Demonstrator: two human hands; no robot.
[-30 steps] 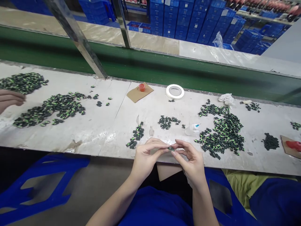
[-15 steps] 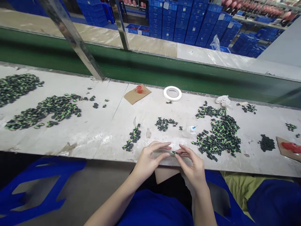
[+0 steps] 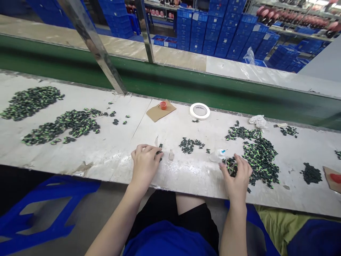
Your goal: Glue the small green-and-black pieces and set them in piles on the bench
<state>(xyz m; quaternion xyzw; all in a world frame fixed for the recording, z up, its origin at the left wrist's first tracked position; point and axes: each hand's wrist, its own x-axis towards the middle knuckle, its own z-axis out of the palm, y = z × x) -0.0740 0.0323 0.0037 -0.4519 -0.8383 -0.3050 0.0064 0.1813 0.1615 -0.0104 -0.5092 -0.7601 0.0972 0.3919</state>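
My left hand (image 3: 144,163) rests on the white worktable (image 3: 106,156), fingers curled over a small heap of black-and-green parts (image 3: 160,153) that it mostly hides. My right hand (image 3: 237,174) sits on the near edge of a large pile of the same black-and-green parts (image 3: 259,160), fingers bent down into the pile. Whether either hand grips a part is hidden. Between the hands lie a small group of dark parts (image 3: 190,144) and a little clear glue bottle with a blue tip (image 3: 217,155).
A roll of white tape (image 3: 199,111) and a red cap on a piece of cardboard (image 3: 161,109) lie further back. More part piles (image 3: 64,125) spread to the left, a dark heap (image 3: 311,174) to the right. A green conveyor belt (image 3: 186,85) runs behind the table.
My hands were together at the table's front edge pinching one part. They have separated: the left moved onto the small heap at left, the right onto the large pile at right.
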